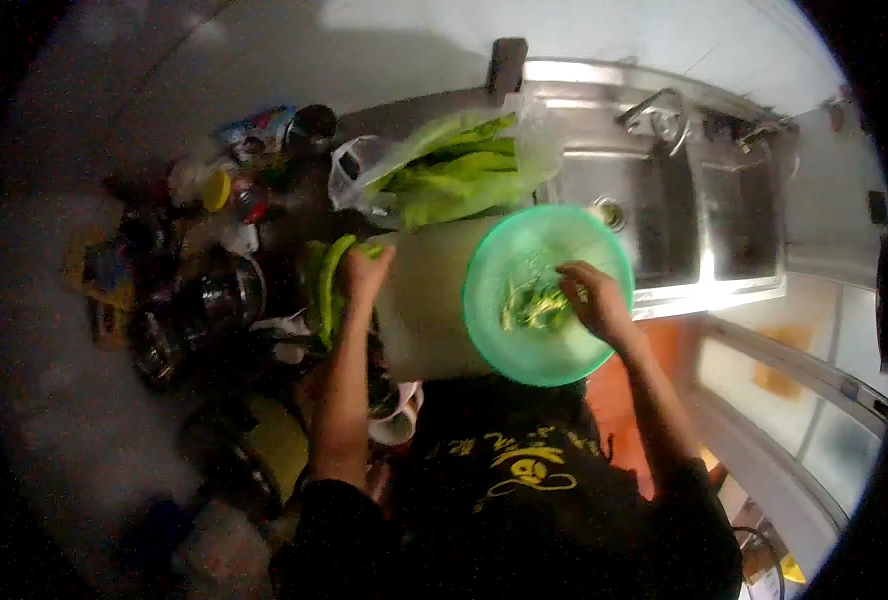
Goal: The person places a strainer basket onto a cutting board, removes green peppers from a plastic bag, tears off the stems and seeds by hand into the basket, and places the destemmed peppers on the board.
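Observation:
My left hand (366, 277) is closed around long, curved green pods (330, 285), beans or peppers, at the left edge of a pale cutting board (419, 300). Over the right side of a translucent green basin (484, 340) hovers my right hand (592, 297), its fingers loosely bent and the thumb apart, with nothing visible between them. Small broken green pieces (539, 308) lie in the bottom of the basin, partly below my fingers. Behind the board, a clear plastic bag (539, 140) lies open with more long green vegetables (454, 170) inside.
A double steel sink (654, 210) with a faucet (654, 108) stands beyond the basin to the right. Jars and a yellow lid (216, 190) crowd the left counter, near a dark glossy pot (229, 290). A white mug (394, 428) sits near my left forearm.

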`<state>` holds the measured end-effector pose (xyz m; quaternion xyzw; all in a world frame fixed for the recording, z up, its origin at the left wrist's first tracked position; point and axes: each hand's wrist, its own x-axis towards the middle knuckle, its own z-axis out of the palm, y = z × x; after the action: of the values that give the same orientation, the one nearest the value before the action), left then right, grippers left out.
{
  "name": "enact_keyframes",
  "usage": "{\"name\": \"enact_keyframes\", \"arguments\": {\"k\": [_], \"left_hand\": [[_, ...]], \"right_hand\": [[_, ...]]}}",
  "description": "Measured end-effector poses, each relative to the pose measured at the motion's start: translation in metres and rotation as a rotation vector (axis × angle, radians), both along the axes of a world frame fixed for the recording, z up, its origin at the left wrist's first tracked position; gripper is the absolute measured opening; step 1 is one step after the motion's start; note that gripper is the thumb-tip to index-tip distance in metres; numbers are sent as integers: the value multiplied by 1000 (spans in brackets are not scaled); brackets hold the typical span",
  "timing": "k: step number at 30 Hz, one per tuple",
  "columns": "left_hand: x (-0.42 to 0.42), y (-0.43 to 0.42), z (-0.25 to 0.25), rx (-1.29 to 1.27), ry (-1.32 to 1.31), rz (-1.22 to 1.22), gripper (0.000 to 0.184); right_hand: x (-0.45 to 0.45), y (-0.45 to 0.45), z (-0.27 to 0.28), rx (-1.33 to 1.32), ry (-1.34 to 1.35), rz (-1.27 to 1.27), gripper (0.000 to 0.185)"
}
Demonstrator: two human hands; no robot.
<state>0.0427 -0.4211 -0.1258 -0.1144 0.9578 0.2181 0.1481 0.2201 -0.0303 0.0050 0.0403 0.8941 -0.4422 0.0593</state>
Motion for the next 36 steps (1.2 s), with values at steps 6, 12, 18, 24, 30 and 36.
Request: {"name": "enact_keyframes", "arguments": {"k": [6,12,18,24,30,36], "left_hand": [[-12,-55,-101,-29,129,-111,87],[32,-34,-48,227,596,-89,55],[109,4,53,300,438,-338,46],[122,-2,-3,-124,28,-785,59],[106,-77,-54,-288,321,-737,54],[87,-102,-16,-54,401,-767,65]], "right_hand": [[-158,-81,42,191,350,226,21],[-281,-82,-41,780,103,313,29],[-318,-71,-87,820,190,291,33],[-309,-78,-33,1027,297,455,17],[-250,-91,104,1164,415,415,21],[-147,-25,197,728,451,148,37]]}}
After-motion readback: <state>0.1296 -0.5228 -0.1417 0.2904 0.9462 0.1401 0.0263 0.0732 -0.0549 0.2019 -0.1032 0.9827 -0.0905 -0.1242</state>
